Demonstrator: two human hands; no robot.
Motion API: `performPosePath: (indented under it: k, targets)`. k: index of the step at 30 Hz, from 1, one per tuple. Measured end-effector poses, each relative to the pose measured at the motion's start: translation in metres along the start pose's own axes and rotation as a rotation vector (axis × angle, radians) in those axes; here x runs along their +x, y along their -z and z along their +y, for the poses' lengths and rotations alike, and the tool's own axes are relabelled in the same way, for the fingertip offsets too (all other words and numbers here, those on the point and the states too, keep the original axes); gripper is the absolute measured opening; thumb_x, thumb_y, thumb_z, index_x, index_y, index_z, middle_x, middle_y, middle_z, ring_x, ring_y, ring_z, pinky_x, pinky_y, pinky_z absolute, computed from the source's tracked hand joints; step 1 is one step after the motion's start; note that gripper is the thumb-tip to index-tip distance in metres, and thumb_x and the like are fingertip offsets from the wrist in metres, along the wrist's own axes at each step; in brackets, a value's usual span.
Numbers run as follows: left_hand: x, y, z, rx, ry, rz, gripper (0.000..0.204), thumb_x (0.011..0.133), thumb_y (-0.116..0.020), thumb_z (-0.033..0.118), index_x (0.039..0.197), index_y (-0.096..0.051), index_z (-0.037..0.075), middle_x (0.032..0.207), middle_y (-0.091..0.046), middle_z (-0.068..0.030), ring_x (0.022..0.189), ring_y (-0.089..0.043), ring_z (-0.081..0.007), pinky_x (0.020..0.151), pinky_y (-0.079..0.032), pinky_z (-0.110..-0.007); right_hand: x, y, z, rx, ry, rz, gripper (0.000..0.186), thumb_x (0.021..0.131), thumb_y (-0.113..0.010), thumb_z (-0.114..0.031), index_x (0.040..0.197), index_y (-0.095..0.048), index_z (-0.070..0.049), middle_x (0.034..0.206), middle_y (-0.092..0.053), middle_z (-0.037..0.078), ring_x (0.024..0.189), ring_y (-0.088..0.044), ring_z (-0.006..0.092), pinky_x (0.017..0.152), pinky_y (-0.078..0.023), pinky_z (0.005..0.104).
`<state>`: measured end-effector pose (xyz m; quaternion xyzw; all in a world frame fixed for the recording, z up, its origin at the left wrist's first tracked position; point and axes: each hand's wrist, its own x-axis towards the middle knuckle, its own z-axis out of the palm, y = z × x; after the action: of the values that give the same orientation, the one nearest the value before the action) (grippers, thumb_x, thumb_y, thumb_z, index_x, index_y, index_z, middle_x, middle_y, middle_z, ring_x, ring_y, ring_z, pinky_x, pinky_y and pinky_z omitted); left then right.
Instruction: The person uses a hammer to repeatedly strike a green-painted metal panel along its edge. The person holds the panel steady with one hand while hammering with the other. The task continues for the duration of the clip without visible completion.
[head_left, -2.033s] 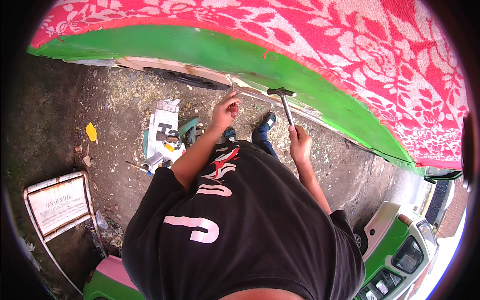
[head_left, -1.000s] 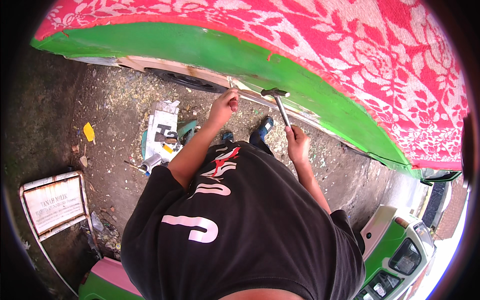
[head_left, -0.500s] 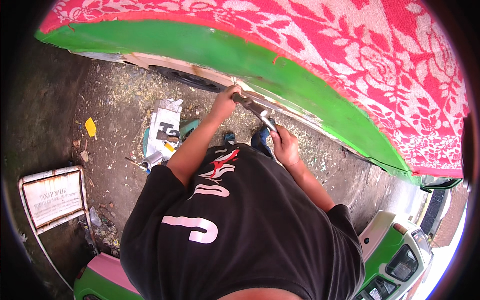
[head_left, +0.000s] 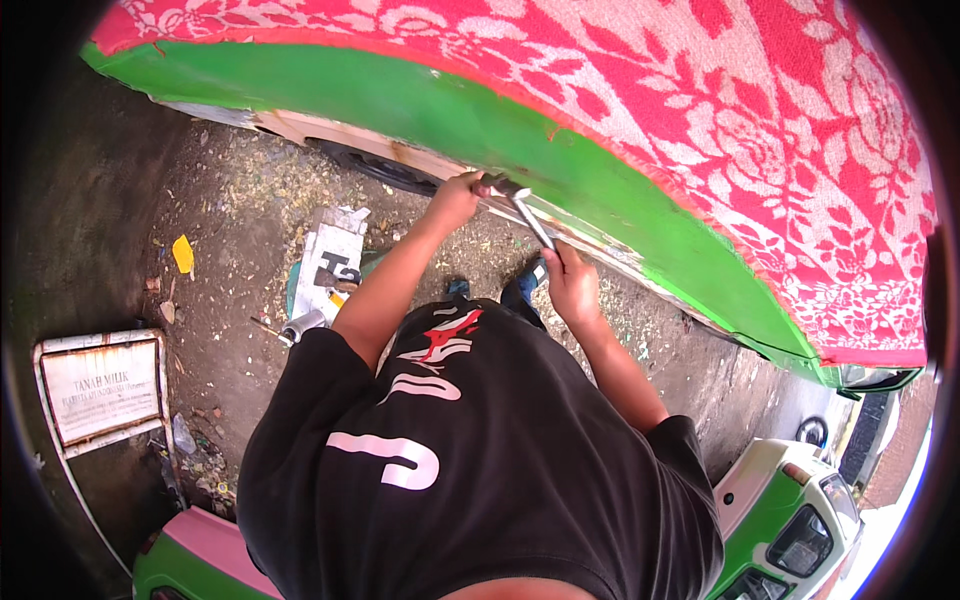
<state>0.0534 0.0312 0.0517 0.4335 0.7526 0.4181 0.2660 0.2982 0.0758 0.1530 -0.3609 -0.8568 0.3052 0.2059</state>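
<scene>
My right hand [head_left: 572, 285] is closed around the silver handle of a hammer [head_left: 533, 222]. The hammer's head is up by my left hand [head_left: 455, 203], close to the lower edge of a green vehicle body [head_left: 440, 105]. My left fingers are closed, and a short dark end shows beside them; what they hold I cannot make out, as the hammer head overlaps it. Along that lower edge the panel [head_left: 590, 238] looks pale, with worn paint and rusty patches.
Red-and-white floral cloth [head_left: 720, 130] covers the vehicle's top. Behind my left arm lie a white printed sheet [head_left: 330, 245] and a silver canister-like tool [head_left: 302, 325]. A framed sign [head_left: 103, 395] stands at left. Other green vehicles [head_left: 785, 525] are at the lower edge. Flakes litter the ground.
The hammer's head has swung up and away from me, nearer the vehicle's edge and my left hand. My left hand stays at nearly the same place.
</scene>
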Motion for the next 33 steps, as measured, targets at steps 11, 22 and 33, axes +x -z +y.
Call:
performPosePath:
  k: [11,22,33]
  targets:
    - [0.01,0.018,-0.03,-0.209,-0.08,0.0,0.002,0.09,-0.057,0.003,0.091,-0.059,0.002,0.101,-0.07,-0.0131,0.092,-0.064,-0.0204,0.085,-0.048,-0.031,0.007,0.018,-0.015,0.129,-0.145,0.048,0.022,0.096,-0.061,-0.023,0.1,-0.063,-0.001,0.064,-0.059,0.02,0.055,-0.062,0.0325,0.053,-0.047,0.0395]
    - [-0.035,0.014,-0.042,-0.47,-0.096,0.297,0.009,0.087,-0.062,-0.005,0.088,-0.06,0.003,0.106,-0.071,-0.0095,0.099,-0.064,-0.0152,0.088,-0.049,-0.029,-0.003,0.029,0.01,0.165,-0.283,0.082,0.03,0.096,-0.061,-0.028,0.1,-0.066,0.001,0.064,-0.057,0.015,0.056,-0.053,0.0191,0.056,-0.044,0.0358]
    - [-0.02,0.009,-0.028,-0.373,-0.08,0.308,0.006,0.088,-0.064,-0.001,0.092,-0.062,0.002,0.097,-0.071,-0.0089,0.091,-0.067,-0.0171,0.084,-0.051,-0.029,0.0,0.024,0.005,0.19,-0.306,0.044,0.029,0.095,-0.063,-0.027,0.1,-0.067,0.001,0.066,-0.058,0.016,0.057,-0.054,0.0186,0.056,-0.044,0.0355]
